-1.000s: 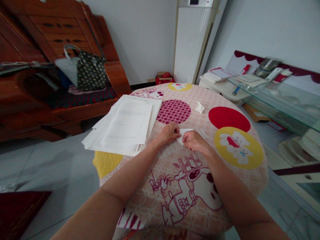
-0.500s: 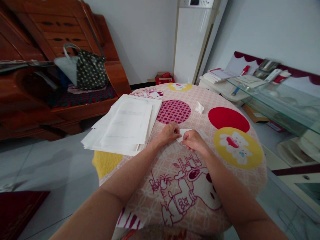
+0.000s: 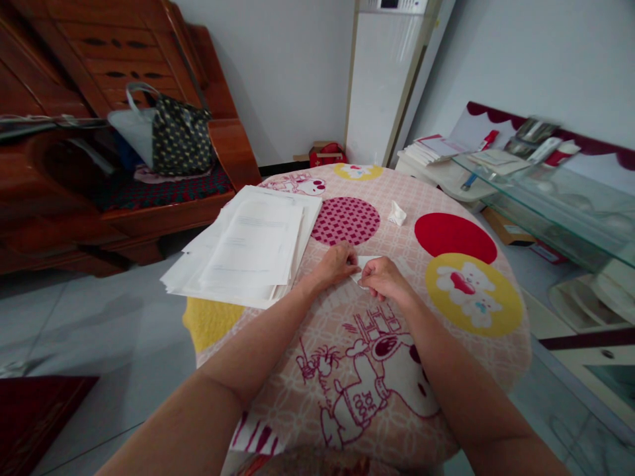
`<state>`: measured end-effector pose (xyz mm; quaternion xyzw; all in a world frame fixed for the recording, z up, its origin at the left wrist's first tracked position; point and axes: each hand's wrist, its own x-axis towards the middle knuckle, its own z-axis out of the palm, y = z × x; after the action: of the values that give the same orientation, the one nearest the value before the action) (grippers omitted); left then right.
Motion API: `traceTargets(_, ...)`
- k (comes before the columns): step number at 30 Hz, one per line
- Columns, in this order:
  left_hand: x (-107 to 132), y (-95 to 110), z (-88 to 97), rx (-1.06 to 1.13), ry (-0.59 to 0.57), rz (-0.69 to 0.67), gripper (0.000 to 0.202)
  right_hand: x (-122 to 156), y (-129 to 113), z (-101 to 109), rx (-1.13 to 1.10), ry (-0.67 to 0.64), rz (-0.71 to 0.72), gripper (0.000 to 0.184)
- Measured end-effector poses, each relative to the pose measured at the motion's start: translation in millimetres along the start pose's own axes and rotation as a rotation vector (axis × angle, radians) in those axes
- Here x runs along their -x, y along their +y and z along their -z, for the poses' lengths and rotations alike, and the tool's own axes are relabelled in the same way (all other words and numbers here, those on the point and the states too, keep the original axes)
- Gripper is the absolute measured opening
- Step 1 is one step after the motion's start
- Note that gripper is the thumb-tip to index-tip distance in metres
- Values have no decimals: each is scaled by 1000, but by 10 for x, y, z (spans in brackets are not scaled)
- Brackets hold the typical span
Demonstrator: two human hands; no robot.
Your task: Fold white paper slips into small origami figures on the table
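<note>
A small piece of white paper [image 3: 368,260] lies on the patterned tablecloth between my two hands. My left hand [image 3: 338,263] has its fingers closed on the paper's left edge. Across from it, my right hand [image 3: 383,277] pinches the near right part of the same paper. Both hands rest low at the table surface, and they cover much of the paper, so its full shape is hidden. Beyond them sits a small folded white paper piece [image 3: 397,213]. To the left of my left hand is a stack of white paper sheets [image 3: 248,244], the top ones with faint print.
The round table wears a patterned tablecloth [image 3: 317,344]. At right stands a glass-topped cabinet [image 3: 546,198] with papers and cups. On the left, a wooden bench [image 3: 233,158] holds a dotted bag [image 3: 181,139]. A white upright unit [image 3: 380,79] stands behind.
Almost nothing differs. My right fingers have shifted very slightly on the paper, and the whole view has moved a touch.
</note>
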<state>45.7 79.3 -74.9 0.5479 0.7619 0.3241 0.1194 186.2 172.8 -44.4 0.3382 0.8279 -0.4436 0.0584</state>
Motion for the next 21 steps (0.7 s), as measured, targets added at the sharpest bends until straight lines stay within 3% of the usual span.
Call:
traceTargets(14,6,-5,6,0,2,-7,11,24,7,95,20,-165,6,23)
traceTargets(19,-6,-29,-23,2,4,-5,12,-3,87,61,-53,2,111,4)
traceTargets(21,-11,-39,-34,-1,12,-11,14,-30,111,36,5,56,174,14)
